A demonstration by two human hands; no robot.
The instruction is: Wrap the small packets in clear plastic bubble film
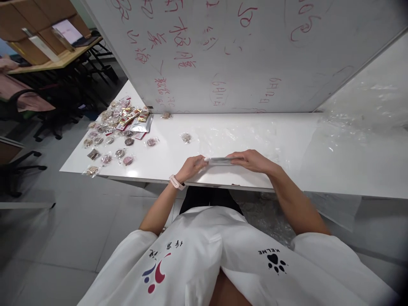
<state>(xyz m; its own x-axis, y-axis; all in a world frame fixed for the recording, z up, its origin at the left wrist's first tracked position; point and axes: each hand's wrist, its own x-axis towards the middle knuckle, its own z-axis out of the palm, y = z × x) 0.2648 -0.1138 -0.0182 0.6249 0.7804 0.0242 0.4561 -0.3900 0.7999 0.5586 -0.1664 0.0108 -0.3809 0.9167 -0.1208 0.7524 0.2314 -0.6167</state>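
Both hands hold a thin, flat silvery packet (219, 161) close above the front of the white table, seen nearly edge-on. My left hand (192, 167), with a pale pink watch on the wrist, pinches its left end. At the right end, the fingers of my right hand (251, 160) are closed on it. What kind of packet it is, and whether anything is inside, I cannot make out. Beyond my left hand lies a small round item in clear wrap (186, 137). Another wrapped piece, pinkish (152, 142), lies further left.
At the table's left end is a pile of small wrapped pieces (110, 119), with a silver pouch (142, 124) beside it. A whiteboard with red writing (207, 55) stands along the back edge. Clear plastic sheeting (360, 114) covers the right side. A desk with a laptop (72, 32) stands far left.
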